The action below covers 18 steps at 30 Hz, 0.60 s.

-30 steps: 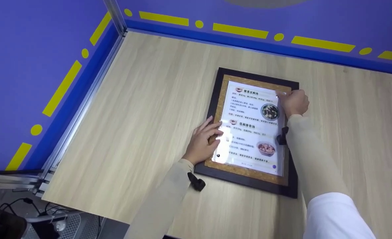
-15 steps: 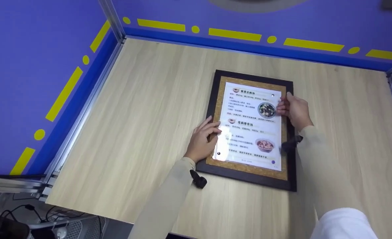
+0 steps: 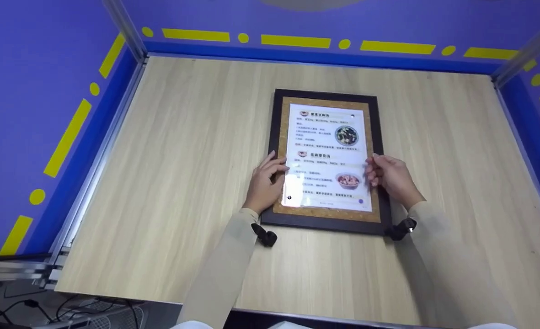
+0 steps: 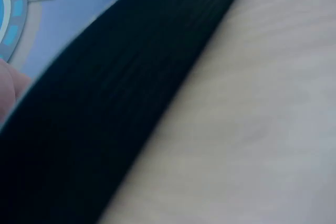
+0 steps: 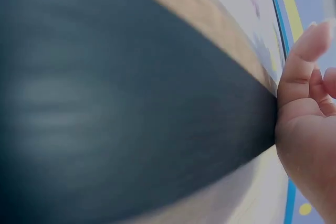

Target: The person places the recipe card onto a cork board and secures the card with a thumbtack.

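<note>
A corkboard (image 3: pixel 324 214) with a dark frame (image 3: pixel 320 225) lies flat on the wooden table. Pinned on its cork is a printed sheet (image 3: pixel 322 171) with food pictures and text. Three pins show: a small pin (image 3: pixel 352 116) at the upper right, a black pin (image 3: pixel 289 197) at the lower left, a purple pin (image 3: pixel 360 201) at the lower right. My left hand (image 3: pixel 264 185) rests on the board's left side, fingertips at the sheet's edge. My right hand (image 3: pixel 392 178) rests over the right side of the frame, its fingers loosely bent beside the sheet; nothing shows between them.
The light wooden table (image 3: pixel 183 183) extends around the board. Blue panels (image 3: pixel 45 114) with yellow marks stand along its back and sides. Cables (image 3: pixel 27 306) hang beyond the front left corner. A small black wrist device (image 3: pixel 265 235) sits on each sleeve.
My right hand has left the pin at the sheet's upper right and moved down along the right side. My left hand stays on the board. The head view has shifted.
</note>
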Each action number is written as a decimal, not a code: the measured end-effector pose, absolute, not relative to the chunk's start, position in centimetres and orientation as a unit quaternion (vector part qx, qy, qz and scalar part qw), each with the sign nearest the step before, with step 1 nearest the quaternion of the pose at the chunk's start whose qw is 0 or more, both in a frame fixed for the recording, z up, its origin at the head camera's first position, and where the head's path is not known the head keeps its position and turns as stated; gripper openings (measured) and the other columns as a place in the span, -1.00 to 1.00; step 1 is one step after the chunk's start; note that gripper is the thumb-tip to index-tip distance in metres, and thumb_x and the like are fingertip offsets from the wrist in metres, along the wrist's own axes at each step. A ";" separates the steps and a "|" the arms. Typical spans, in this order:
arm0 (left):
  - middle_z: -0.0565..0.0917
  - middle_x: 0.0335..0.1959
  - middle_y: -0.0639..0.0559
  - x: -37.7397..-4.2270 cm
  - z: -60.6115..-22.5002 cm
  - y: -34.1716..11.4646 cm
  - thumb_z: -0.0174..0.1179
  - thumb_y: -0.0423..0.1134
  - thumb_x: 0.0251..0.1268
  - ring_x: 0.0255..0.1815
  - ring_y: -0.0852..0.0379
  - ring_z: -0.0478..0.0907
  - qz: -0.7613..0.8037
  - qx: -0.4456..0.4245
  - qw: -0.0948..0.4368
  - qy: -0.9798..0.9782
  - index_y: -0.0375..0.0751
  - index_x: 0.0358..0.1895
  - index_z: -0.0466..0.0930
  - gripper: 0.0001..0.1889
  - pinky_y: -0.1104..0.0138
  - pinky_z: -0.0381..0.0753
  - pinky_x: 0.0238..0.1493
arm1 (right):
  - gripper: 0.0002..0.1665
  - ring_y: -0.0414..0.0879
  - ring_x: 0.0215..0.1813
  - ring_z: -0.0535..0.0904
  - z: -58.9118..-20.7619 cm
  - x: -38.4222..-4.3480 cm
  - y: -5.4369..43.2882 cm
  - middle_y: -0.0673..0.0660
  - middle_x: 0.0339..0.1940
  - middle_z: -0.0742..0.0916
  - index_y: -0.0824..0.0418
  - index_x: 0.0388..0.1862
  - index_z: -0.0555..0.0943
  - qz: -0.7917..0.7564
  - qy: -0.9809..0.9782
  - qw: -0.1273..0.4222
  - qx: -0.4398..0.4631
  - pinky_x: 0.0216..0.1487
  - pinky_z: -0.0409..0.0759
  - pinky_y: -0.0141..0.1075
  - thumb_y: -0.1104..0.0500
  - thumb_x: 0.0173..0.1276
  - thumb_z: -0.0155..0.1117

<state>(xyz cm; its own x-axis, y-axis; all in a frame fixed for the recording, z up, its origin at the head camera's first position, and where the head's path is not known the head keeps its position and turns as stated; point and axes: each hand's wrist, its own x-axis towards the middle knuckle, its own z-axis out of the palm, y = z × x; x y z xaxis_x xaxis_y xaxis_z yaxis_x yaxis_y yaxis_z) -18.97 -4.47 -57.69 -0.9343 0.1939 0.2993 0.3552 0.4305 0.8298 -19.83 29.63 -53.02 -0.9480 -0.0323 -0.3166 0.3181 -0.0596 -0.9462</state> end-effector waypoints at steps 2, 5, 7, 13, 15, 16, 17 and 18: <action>0.60 0.24 0.08 -19.5 -57.7 -4.6 0.14 -0.37 0.37 0.51 0.15 0.15 -0.513 -0.162 0.080 -0.839 -0.17 -0.07 0.73 -0.80 0.05 0.04 0.48 | -0.52 -0.20 -0.50 0.50 -53.1 -19.5 29.6 0.06 -0.46 0.62 0.55 0.00 0.45 -0.729 0.667 0.116 0.105 -0.56 0.49 -0.45 0.06 0.60 0.01; 0.60 0.23 0.07 -20.2 -57.7 -4.8 0.14 -0.38 0.36 0.51 0.15 0.15 -0.518 -0.160 0.079 -0.837 -0.18 -0.07 0.73 -0.79 0.10 0.04 0.48 | -0.55 -0.20 -0.52 0.50 -53.4 -19.3 29.5 0.07 -0.47 0.61 0.56 -0.02 0.45 -0.745 0.650 0.105 0.104 -0.59 0.48 -0.45 0.10 0.60 0.01; 0.60 0.23 0.05 -20.7 -57.7 -5.0 0.13 -0.39 0.35 0.51 0.14 0.15 -0.520 -0.160 0.078 -0.836 -0.19 -0.08 0.73 -0.79 0.12 0.03 0.49 | -0.56 -0.21 -0.53 0.50 -53.6 -19.4 29.2 0.07 -0.48 0.62 0.57 -0.03 0.46 -0.753 0.642 0.096 0.108 -0.59 0.49 -0.45 0.11 0.60 0.01; 0.57 0.26 -0.02 -21.5 -57.8 -6.0 0.14 -0.40 0.34 0.53 0.10 0.10 -0.519 -0.164 0.050 -0.838 -0.22 -0.08 0.72 -0.80 0.15 -0.01 0.50 | -0.58 -0.20 -0.49 0.55 -53.4 -19.6 28.5 0.07 -0.43 0.64 0.51 -0.01 0.48 -0.714 0.680 0.101 0.132 -0.51 0.59 -0.41 0.09 0.61 0.00; 0.53 0.30 -0.04 -21.8 -57.8 -6.4 0.13 -0.39 0.36 0.55 0.09 0.06 -0.517 -0.173 0.023 -0.838 -0.23 -0.03 0.69 -0.79 0.16 -0.04 0.51 | -0.56 -0.19 -0.40 0.59 -53.2 -19.8 28.4 0.10 -0.35 0.65 0.51 0.04 0.48 -0.686 0.709 0.099 0.129 -0.44 0.64 -0.37 0.08 0.60 0.01; 0.51 0.32 -0.05 -22.0 -57.7 -6.7 0.13 -0.38 0.38 0.56 0.08 0.03 -0.514 -0.179 0.007 -0.839 -0.24 -0.01 0.68 -0.78 0.17 -0.06 0.51 | -0.54 -0.18 -0.35 0.60 -53.0 -19.9 28.4 0.12 -0.29 0.65 0.52 0.06 0.48 -0.670 0.726 0.092 0.125 -0.40 0.66 -0.35 0.08 0.60 0.02; 0.48 0.35 -0.04 -22.2 -57.7 -6.9 0.12 -0.36 0.40 0.56 0.09 0.00 -0.506 -0.185 -0.009 -0.843 -0.23 0.03 0.66 -0.77 0.18 -0.08 0.51 | -0.53 -0.17 -0.30 0.61 -52.9 -20.0 28.5 0.15 -0.23 0.65 0.53 0.09 0.48 -0.654 0.742 0.081 0.121 -0.37 0.68 -0.34 0.08 0.59 0.04; 0.45 0.38 -0.03 -22.3 -57.6 -7.2 0.12 -0.33 0.43 0.57 0.10 -0.03 -0.494 -0.191 -0.025 -0.848 -0.23 0.06 0.65 -0.77 0.19 -0.09 0.52 | -0.52 -0.15 -0.25 0.60 -52.8 -20.0 28.7 0.18 -0.18 0.64 0.52 0.11 0.48 -0.635 0.761 0.071 0.116 -0.34 0.69 -0.33 0.07 0.58 0.05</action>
